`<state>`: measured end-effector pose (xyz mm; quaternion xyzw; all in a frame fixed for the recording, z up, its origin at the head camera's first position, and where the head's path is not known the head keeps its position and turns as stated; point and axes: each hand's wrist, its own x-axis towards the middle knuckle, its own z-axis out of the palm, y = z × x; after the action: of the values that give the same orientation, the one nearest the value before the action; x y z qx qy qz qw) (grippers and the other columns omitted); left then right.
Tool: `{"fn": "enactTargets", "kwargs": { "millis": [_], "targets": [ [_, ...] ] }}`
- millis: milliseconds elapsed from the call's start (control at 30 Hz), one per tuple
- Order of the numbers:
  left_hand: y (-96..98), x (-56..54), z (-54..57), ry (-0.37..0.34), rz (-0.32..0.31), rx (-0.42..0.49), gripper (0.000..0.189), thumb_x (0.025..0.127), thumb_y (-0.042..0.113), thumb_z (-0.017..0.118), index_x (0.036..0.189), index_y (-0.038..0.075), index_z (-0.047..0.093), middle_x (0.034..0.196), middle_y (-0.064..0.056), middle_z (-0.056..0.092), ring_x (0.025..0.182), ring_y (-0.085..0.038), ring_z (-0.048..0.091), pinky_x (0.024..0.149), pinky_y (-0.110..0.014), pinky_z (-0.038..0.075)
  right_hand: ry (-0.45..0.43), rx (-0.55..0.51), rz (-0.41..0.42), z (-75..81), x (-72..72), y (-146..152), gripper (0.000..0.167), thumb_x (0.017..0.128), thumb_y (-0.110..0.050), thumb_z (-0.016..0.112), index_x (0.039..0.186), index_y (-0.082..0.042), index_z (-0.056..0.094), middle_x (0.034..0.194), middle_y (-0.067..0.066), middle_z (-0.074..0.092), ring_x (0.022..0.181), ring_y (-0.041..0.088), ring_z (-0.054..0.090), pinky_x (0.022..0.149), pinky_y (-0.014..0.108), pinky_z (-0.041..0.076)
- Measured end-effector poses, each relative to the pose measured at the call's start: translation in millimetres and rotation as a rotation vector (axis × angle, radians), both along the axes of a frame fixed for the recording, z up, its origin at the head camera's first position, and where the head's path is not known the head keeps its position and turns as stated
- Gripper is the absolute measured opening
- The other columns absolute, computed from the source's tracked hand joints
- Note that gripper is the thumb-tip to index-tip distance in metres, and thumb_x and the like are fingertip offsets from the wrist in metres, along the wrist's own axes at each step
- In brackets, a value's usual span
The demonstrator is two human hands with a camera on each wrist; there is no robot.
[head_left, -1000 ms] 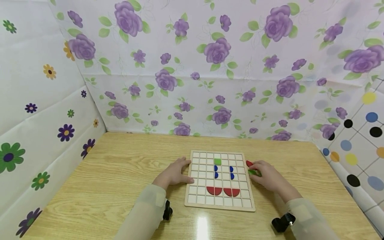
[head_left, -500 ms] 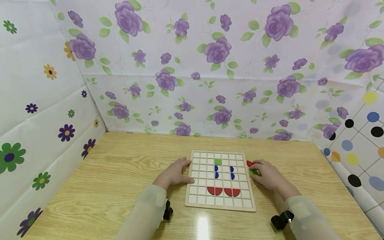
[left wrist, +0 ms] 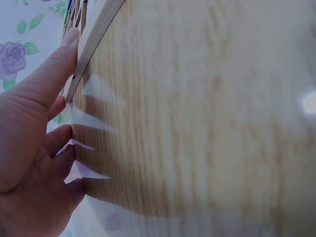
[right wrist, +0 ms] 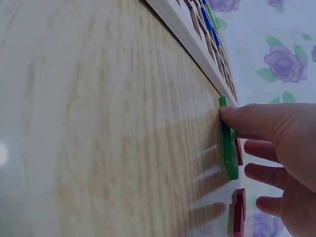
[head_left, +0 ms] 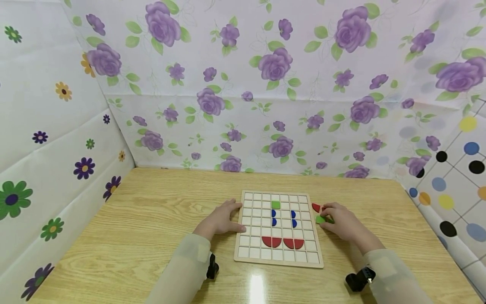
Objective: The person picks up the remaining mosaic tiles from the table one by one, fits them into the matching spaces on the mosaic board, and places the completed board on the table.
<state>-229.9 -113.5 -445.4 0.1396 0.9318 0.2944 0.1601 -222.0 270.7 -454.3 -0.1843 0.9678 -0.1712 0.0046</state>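
A pale wooden grid board (head_left: 238,249) lies on the table, bearing a green square (head_left: 275,204), small blue half-rounds (head_left: 274,213) and red quarter-rounds (head_left: 267,241). My left hand (head_left: 222,218) rests at its left side, thumb over the rim and fingers spread along the edge. Just off the board's right side, my right hand (head_left: 339,219) reaches over loose flat pieces. Its thumb touches a green piece (right wrist: 228,148) lying on the tabletop, while the index finger is over a red piece. One more red piece (head_left: 316,207) lies beside the fingertips. The fingers partly hide these pieces.
The wooden table (head_left: 171,190) extends around the board, backed by a purple-flowered cloth (head_left: 243,126). A daisy-patterned cloth (head_left: 49,169) borders the left and a dotted one (head_left: 455,190) the right. Each wrist wears a black camera (head_left: 357,280).
My right hand has shifted slightly to the right, uncovering more of the red and green pieces. The left hand and the board stay in place.
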Motion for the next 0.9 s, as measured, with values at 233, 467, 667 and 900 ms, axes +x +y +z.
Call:
{"fn": "enactTargets", "kwargs": {
  "millis": [233, 467, 667, 900],
  "targets": [
    [0.3, 0.4, 0.2, 0.006, -0.006, -0.005, 0.083, 0.079, 0.040, 0.075, 0.147, 0.014, 0.035, 0.159, -0.010, 0.017, 0.147, -0.033, 0.010, 0.118, -0.056, 0.009, 0.004, -0.002, 0.005, 2.0, 0.1, -3.9, 0.024, 0.086, -0.018, 0.069, 0.104, -0.001, 0.068, 0.129, 0.026, 0.053, 0.118, 0.044, 0.050, 0.094, 0.056, 0.046],
    [0.7, 0.0, 0.1, 0.012, -0.011, -0.011, 0.084, 0.079, 0.040, 0.074, 0.147, 0.014, 0.035, 0.158, -0.011, 0.017, 0.147, -0.033, 0.011, 0.118, -0.056, 0.008, -0.004, -0.022, 0.001, 3.3, -0.1, -6.0, 0.023, 0.087, -0.018, 0.068, 0.103, -0.001, 0.067, 0.125, 0.024, 0.055, 0.115, 0.041, 0.053, 0.094, 0.055, 0.046],
    [0.6, -0.2, -0.2, 0.012, -0.010, -0.012, 0.083, 0.079, 0.040, 0.074, 0.147, 0.014, 0.035, 0.158, -0.011, 0.017, 0.147, -0.033, 0.011, 0.118, -0.056, 0.008, -0.031, -0.048, -0.022, 2.9, -1.1, -6.6, 0.022, 0.088, -0.019, 0.066, 0.104, -0.003, 0.067, 0.118, 0.020, 0.059, 0.109, 0.037, 0.057, 0.092, 0.052, 0.048],
    [0.6, -0.4, 0.6, 0.010, -0.017, -0.015, 0.083, 0.080, 0.040, 0.074, 0.148, 0.014, 0.034, 0.159, -0.011, 0.017, 0.147, -0.033, 0.011, 0.118, -0.055, 0.008, -0.042, -0.047, -0.038, 1.5, -4.6, -6.9, 0.022, 0.089, -0.019, 0.066, 0.105, -0.004, 0.066, 0.114, 0.018, 0.061, 0.106, 0.034, 0.058, 0.089, 0.051, 0.049]
  ]
}}
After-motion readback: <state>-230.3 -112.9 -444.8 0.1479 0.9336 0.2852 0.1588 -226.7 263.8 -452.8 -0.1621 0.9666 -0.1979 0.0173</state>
